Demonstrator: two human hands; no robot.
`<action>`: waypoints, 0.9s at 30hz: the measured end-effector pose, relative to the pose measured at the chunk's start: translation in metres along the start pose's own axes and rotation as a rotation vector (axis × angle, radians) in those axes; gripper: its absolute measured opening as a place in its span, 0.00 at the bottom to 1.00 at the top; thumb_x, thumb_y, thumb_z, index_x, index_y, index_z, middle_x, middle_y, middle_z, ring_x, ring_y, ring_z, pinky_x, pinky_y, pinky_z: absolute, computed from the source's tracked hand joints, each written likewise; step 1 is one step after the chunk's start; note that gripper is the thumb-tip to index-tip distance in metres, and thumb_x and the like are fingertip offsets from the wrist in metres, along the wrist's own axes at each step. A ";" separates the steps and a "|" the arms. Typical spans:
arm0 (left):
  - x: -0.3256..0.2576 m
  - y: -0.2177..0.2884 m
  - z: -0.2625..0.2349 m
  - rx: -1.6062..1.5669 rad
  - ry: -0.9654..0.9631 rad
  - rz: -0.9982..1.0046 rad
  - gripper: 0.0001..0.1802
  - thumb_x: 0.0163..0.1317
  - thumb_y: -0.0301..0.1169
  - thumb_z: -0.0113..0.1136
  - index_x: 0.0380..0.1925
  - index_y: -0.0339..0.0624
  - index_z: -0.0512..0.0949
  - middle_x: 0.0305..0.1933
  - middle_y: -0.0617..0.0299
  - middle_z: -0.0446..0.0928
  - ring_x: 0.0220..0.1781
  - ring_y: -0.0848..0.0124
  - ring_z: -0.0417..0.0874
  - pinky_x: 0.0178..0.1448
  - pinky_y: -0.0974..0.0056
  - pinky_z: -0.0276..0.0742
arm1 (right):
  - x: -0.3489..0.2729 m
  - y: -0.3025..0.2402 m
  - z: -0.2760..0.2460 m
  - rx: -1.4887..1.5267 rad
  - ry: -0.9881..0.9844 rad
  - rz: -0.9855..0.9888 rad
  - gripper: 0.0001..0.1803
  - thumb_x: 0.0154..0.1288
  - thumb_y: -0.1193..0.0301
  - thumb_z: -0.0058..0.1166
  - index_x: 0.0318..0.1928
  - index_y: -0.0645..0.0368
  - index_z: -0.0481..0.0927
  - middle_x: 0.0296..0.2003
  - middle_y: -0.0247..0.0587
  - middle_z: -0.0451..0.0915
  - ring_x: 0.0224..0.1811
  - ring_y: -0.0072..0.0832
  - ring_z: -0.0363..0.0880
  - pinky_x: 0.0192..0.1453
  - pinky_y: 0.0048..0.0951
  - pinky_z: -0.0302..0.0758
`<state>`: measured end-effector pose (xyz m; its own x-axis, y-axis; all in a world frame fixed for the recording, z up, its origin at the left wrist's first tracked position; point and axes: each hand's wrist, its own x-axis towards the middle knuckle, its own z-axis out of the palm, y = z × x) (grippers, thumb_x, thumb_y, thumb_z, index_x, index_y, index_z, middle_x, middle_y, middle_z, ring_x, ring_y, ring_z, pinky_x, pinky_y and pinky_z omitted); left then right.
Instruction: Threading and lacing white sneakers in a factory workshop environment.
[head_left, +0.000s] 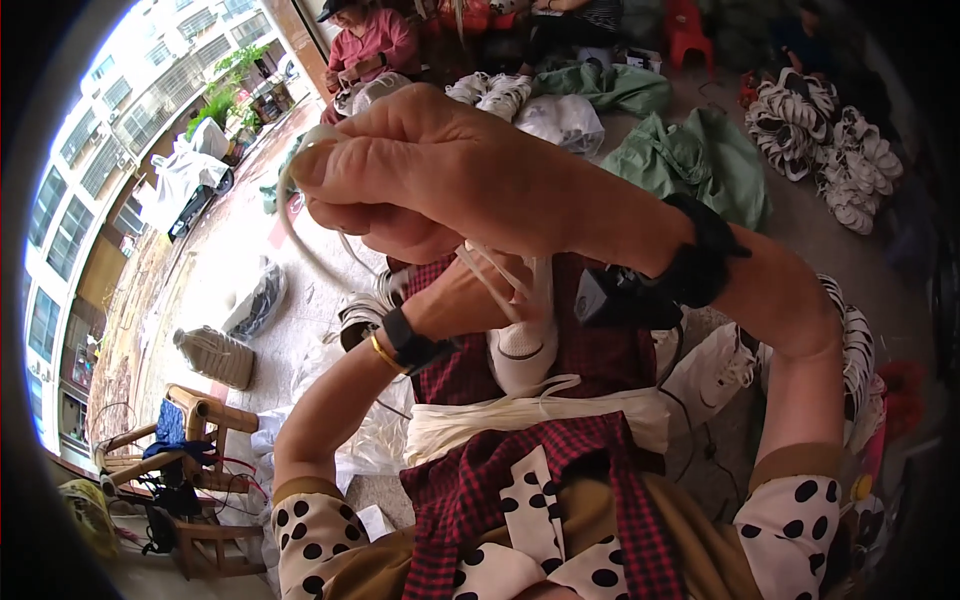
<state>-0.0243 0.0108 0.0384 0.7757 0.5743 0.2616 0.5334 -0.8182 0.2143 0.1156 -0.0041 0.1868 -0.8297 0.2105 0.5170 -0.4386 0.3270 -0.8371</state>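
Item: white cord (300,215), thin and pale, looped out from our right hand (440,170), which is raised close to the camera and closed tight, thumb and fingers pinching the cord's upper end. The loop curves down and back toward our left hand (470,300), which sits below and behind the right, largely hidden; we cannot tell how far it is closed, though white strands (500,285) run across it.

Beneath both hands: a white shoe (525,350) resting on our lap, on a red checked apron (500,470), with a bundle of pale strands (530,415) laid across the apron's upper edge.

Wrists: black bands (a gold bangle (383,353) beside the left one).

Surroundings: green sacks (700,155) and stacked white shoes (820,140) on the floor beyond; a wooden chair (190,440) at lower left.
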 end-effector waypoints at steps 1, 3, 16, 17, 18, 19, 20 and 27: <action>-0.001 -0.004 0.006 0.175 0.080 0.069 0.05 0.55 0.28 0.64 0.24 0.39 0.79 0.24 0.56 0.77 0.30 0.57 0.81 0.33 0.59 0.75 | -0.002 -0.007 -0.001 -0.010 0.040 0.010 0.17 0.77 0.66 0.44 0.30 0.60 0.75 0.17 0.25 0.63 0.16 0.13 0.56 0.19 0.22 0.52; -0.014 -0.029 0.027 0.217 0.153 0.008 0.08 0.60 0.26 0.59 0.23 0.39 0.76 0.23 0.59 0.76 0.27 0.61 0.80 0.30 0.59 0.72 | -0.010 -0.019 -0.011 -0.029 0.089 0.016 0.16 0.74 0.67 0.45 0.28 0.60 0.76 0.15 0.29 0.67 0.15 0.16 0.59 0.19 0.25 0.55; -0.193 -0.134 -0.027 -1.678 1.092 -0.839 0.15 0.74 0.28 0.43 0.56 0.31 0.66 0.57 0.39 0.78 0.60 0.50 0.82 0.66 0.55 0.79 | -0.205 -0.013 -0.160 0.283 1.086 -0.015 0.19 0.79 0.62 0.38 0.25 0.48 0.59 0.14 0.22 0.51 0.13 0.15 0.49 0.17 0.23 0.47; -0.199 -0.138 -0.030 -1.671 1.099 -0.809 0.16 0.74 0.27 0.41 0.58 0.32 0.65 0.56 0.40 0.78 0.60 0.51 0.82 0.65 0.55 0.79 | -0.223 0.000 -0.164 0.289 1.136 -0.010 0.19 0.79 0.62 0.38 0.25 0.48 0.59 0.14 0.22 0.50 0.13 0.16 0.48 0.16 0.23 0.47; -0.211 -0.146 -0.034 -1.687 1.101 -0.752 0.18 0.74 0.28 0.39 0.60 0.32 0.64 0.55 0.42 0.79 0.59 0.52 0.82 0.64 0.55 0.80 | -0.238 0.012 -0.168 0.296 1.178 -0.005 0.19 0.79 0.63 0.37 0.25 0.48 0.59 0.13 0.22 0.50 0.13 0.16 0.48 0.16 0.23 0.47; -0.217 -0.153 -0.039 -1.638 1.120 -0.799 0.19 0.73 0.28 0.39 0.61 0.32 0.63 0.55 0.42 0.79 0.59 0.53 0.82 0.63 0.56 0.80 | -0.251 0.022 -0.173 0.321 1.151 -0.002 0.19 0.79 0.63 0.37 0.25 0.48 0.60 0.13 0.22 0.50 0.12 0.16 0.48 0.16 0.23 0.47; -0.220 -0.157 -0.041 -1.591 1.134 -0.848 0.20 0.73 0.28 0.38 0.62 0.32 0.63 0.56 0.42 0.79 0.58 0.53 0.83 0.63 0.56 0.80 | -0.259 0.032 -0.177 0.346 1.127 0.003 0.19 0.79 0.63 0.36 0.25 0.48 0.60 0.13 0.21 0.50 0.12 0.16 0.48 0.16 0.23 0.47; -0.199 -0.125 -0.051 -1.502 1.090 -0.883 0.22 0.74 0.29 0.37 0.62 0.24 0.63 0.55 0.39 0.77 0.56 0.55 0.83 0.63 0.57 0.79 | -0.252 0.049 -0.178 0.324 1.099 0.038 0.15 0.77 0.67 0.37 0.27 0.50 0.62 0.14 0.23 0.52 0.13 0.15 0.49 0.16 0.22 0.48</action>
<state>-0.2624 0.0006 0.0081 -0.2629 0.9583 -0.1118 -0.5047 -0.0378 0.8625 0.3643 0.1228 0.0471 -0.1640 0.9583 0.2339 -0.6205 0.0842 -0.7797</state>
